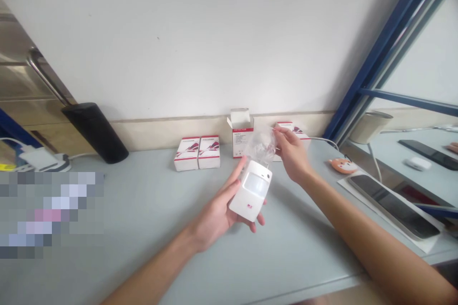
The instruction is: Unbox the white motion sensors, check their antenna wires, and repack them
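Observation:
A white motion detector [251, 190] with a pale sensor window lies tilted in my left hand [218, 209], whose fingers wrap around its back and edge. Just beyond its top end, a clear plastic bag [263, 145] is pinched between the fingertips of my right hand [291, 150]. Whether the bag still touches the detector, I cannot tell. Behind the bag stands an upright white and red box [242, 140] marked DETECTOR, its top flap raised. Partly covered by my right hand, another white and red box [290, 128] sits to its right.
Two closed boxes [196, 153] stand side by side near the wall. A black cylinder [96, 133] is at the left. On the right are a phone [393, 205] on white paper, an orange animal-faced case [342, 165] and a blue-framed mirror [379, 66]. The lower left is pixelated.

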`<state>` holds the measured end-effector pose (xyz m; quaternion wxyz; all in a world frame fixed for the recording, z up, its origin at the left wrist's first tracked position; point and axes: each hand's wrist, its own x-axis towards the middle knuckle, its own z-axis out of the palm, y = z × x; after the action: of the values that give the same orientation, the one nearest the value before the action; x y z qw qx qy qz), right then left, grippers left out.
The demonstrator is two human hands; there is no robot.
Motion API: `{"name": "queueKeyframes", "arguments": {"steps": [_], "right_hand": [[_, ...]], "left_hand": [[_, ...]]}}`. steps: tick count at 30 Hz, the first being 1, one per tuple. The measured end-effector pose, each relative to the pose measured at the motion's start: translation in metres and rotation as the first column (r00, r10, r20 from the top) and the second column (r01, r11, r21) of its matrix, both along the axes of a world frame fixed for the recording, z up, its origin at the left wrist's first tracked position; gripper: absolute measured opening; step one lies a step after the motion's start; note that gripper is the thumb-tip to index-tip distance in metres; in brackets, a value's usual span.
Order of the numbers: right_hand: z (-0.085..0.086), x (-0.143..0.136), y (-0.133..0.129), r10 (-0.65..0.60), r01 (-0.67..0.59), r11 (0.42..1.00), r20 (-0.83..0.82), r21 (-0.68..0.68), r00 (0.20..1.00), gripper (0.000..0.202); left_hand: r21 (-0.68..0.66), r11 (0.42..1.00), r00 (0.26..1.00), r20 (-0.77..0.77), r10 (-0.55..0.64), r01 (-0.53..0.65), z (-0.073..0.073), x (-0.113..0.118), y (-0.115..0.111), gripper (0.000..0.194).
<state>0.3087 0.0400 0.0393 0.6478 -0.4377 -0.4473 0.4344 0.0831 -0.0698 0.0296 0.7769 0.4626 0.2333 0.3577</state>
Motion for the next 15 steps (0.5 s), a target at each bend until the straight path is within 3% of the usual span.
{"name": "queueKeyframes", "arguments": {"steps": [6, 11, 15], "right_hand": [[-0.0011, 0.0031, 0.0040, 0.025, -0.026, 1.000, -0.064, -0.013, 0.998, 0.036], [0.0026, 0.0023, -0.0005, 0.049, -0.048, 0.999, 0.020, -0.019, 0.999, 0.035], [0.0065, 0.0011, -0.0049, 0.090, -0.091, 0.996, 0.051, 0.003, 0.995, 0.033]], "left_hand": [[-0.031, 0.996, 0.997, -0.005, 0.079, -0.079, 0.0016, 0.0013, 0.0007, 0.074], [-0.018, 0.976, 0.977, 0.003, 0.215, -0.215, 0.0061, 0.0002, 0.0019, 0.077], [-0.013, 0.970, 0.970, -0.007, 0.243, -0.243, 0.0057, -0.0006, 0.0015, 0.078]]}}
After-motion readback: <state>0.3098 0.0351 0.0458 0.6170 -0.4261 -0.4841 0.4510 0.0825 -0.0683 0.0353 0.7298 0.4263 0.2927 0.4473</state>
